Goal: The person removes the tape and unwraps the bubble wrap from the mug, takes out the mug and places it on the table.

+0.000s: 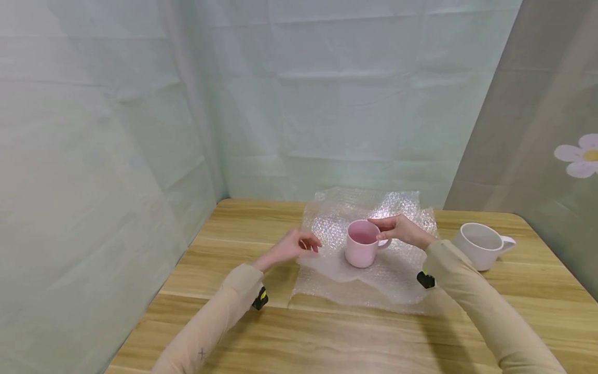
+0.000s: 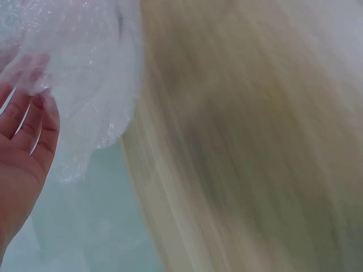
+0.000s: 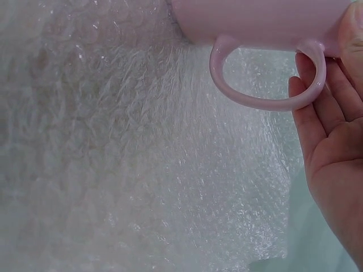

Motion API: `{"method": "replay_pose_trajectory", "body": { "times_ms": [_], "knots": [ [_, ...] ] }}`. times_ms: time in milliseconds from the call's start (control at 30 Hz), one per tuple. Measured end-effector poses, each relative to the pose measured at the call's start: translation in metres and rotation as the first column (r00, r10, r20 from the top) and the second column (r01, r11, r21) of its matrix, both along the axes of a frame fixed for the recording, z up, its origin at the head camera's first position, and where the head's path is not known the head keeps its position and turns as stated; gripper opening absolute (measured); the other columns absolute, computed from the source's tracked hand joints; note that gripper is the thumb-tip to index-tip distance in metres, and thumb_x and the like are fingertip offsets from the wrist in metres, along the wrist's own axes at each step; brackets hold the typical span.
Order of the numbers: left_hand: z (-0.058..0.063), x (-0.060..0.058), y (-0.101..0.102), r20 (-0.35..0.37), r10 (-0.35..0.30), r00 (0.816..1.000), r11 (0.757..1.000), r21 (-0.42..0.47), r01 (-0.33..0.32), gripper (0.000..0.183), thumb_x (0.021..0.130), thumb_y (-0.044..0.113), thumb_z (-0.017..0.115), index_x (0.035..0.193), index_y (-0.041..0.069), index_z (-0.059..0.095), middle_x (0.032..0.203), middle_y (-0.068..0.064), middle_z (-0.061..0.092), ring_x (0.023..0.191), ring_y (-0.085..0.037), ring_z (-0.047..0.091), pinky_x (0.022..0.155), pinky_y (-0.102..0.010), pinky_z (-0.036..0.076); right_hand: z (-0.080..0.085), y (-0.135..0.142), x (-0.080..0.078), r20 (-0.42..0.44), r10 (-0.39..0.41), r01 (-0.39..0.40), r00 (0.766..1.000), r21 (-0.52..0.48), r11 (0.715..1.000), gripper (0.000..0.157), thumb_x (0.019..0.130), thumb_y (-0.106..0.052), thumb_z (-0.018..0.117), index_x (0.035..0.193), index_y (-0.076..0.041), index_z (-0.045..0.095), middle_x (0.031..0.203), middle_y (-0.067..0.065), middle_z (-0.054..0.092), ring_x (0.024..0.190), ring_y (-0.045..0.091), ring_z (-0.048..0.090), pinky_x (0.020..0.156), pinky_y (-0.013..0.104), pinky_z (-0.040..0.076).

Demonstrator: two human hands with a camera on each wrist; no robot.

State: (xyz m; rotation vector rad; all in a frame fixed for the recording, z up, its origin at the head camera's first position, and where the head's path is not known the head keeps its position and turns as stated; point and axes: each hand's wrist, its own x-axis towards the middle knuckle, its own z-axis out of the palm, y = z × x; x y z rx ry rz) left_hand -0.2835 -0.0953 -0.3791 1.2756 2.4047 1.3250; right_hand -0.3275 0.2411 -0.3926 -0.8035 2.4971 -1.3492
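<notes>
A pink mug (image 1: 361, 254) stands upright on a sheet of bubble wrap (image 1: 322, 272), its handle (image 3: 258, 103) toward the right. My right hand (image 1: 403, 229) grips the mug by its rim beside the handle, thumb on the near side and fingers behind. At the left edge of the wrap, my left hand (image 1: 295, 244) has curled fingers around the thin film. In the left wrist view, fingers (image 2: 28, 122) meet the raised edge of the film (image 2: 93, 96), and part of the hand shows blurred through it. The mug's underside is hidden.
A white mug (image 1: 478, 246) stands on the wooden table (image 1: 224, 228) to the right, behind my right forearm, its handle pointing right. Pale cloth (image 1: 345, 104) hangs behind the table and along the left side. A flower print (image 1: 581, 156) shows on the right.
</notes>
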Motion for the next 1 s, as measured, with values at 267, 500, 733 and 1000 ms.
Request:
{"method": "replay_pose_trajectory", "body": {
  "times_ms": [267,500,733,1000],
  "knots": [
    [-0.034,-0.002,-0.023,-0.019,-0.037,0.999,0.993,-0.113,0.034,0.026,0.074,-0.001,0.072,0.097,-0.005,0.061,0.084,-0.015,0.061,0.072,-0.025,0.054,0.064,-0.033,0.047,0.0,-0.002,-0.001,0.014,0.008,-0.008,1.0,-0.018,1.0,0.048,0.081,-0.006,0.067,0.125,0.004,0.05,0.12,0.019,0.052,0.106,0.029,0.051,0.087,0.038,0.042],
    [-0.055,-0.007,-0.03,0.01,0.027,1.0,0.97,-0.244,-0.024,0.049,0.068,0.012,0.079,0.11,0.0,0.057,0.097,-0.008,0.056,0.086,-0.024,0.053,0.074,-0.029,0.047,-0.002,0.001,-0.003,-0.029,0.044,-0.045,0.999,-0.028,0.999,0.049,0.08,-0.014,0.069,0.124,0.001,0.052,0.119,0.016,0.053,0.106,0.025,0.052,0.089,0.039,0.041],
    [-0.062,-0.004,-0.026,-0.034,0.048,0.998,0.966,-0.253,-0.055,0.061,0.064,0.016,0.08,0.117,0.0,0.053,0.103,-0.011,0.052,0.089,-0.025,0.051,0.074,-0.029,0.046,-0.001,-0.001,0.0,0.0,0.006,-0.006,1.0,-0.033,0.999,0.049,0.08,-0.011,0.069,0.125,0.001,0.052,0.119,0.017,0.053,0.107,0.027,0.051,0.089,0.043,0.04],
    [-0.067,-0.004,-0.018,-0.044,0.131,0.99,0.959,-0.246,-0.138,0.062,0.065,0.018,0.081,0.119,0.001,0.052,0.102,-0.009,0.051,0.088,-0.022,0.05,0.072,-0.028,0.045,0.001,-0.004,0.003,0.066,-0.034,0.036,0.997,-0.032,0.999,0.049,0.081,-0.006,0.067,0.126,0.002,0.05,0.122,0.018,0.051,0.111,0.03,0.048,0.092,0.045,0.036]
  ]
}}
